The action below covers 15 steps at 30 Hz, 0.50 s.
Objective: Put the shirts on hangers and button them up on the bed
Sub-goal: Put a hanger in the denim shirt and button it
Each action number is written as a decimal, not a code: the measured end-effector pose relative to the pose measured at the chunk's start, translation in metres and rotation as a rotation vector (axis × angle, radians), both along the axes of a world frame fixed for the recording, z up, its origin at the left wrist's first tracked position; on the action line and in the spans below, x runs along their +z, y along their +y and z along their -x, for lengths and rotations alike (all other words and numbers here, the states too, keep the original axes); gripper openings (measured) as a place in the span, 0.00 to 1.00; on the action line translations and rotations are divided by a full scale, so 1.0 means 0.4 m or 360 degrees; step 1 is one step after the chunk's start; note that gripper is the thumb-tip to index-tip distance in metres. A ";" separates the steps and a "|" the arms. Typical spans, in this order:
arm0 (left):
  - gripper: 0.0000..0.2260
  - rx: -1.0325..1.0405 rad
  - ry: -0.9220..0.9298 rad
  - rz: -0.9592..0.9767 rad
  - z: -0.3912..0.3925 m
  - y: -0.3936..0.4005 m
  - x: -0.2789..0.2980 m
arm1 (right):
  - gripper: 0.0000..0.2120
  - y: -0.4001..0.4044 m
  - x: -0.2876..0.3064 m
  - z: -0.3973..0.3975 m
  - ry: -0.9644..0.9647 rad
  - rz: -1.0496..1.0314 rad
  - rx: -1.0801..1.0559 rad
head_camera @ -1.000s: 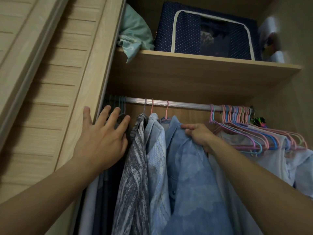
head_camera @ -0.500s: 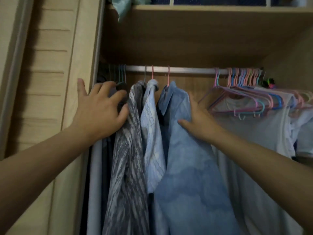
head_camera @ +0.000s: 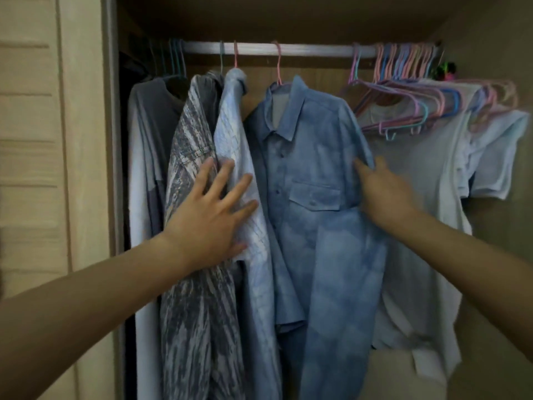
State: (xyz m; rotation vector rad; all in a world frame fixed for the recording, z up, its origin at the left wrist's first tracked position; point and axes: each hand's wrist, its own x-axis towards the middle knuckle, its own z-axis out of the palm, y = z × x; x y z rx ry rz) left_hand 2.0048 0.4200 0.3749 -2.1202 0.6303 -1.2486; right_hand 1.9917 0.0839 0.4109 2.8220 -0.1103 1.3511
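Observation:
Three button shirts hang on a wardrobe rail [head_camera: 311, 49]: a grey patterned shirt [head_camera: 187, 134], a pale blue striped shirt [head_camera: 233, 116] and a blue denim-look shirt [head_camera: 311, 157] on a pink hanger [head_camera: 278, 67]. The blue shirt faces me, buttoned down its front. My left hand [head_camera: 207, 217] presses flat with spread fingers on the striped and patterned shirts. My right hand [head_camera: 386, 194], blurred, holds the blue shirt's sleeve edge at its right side.
A grey t-shirt [head_camera: 150, 125] hangs at the far left by the slatted wooden door [head_camera: 43, 140]. Several empty pastel hangers [head_camera: 403, 90] crowd the rail's right end above white t-shirts [head_camera: 427, 174]. The wardrobe's side wall stands at the right.
My view dropped from the top shelf to the rail. My left hand moved right from the door edge onto the shirts. My right hand slid from the blue shirt's collar to its sleeve, turning it frontward.

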 end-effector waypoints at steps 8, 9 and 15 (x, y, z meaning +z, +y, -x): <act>0.24 0.0269 0.0250 -0.0517 -0.010 -0.105 -0.088 | 0.42 0.192 -0.076 -0.065 0.0472 0.0139 0.0467; 0.20 0.0301 0.0275 -0.0534 -0.013 -0.093 -0.092 | 0.42 0.204 -0.076 -0.079 0.0486 0.0138 0.0481; 0.17 0.0294 0.0397 -0.0712 0.038 0.060 -0.084 | 0.38 0.203 -0.063 -0.195 0.0477 0.0077 0.0370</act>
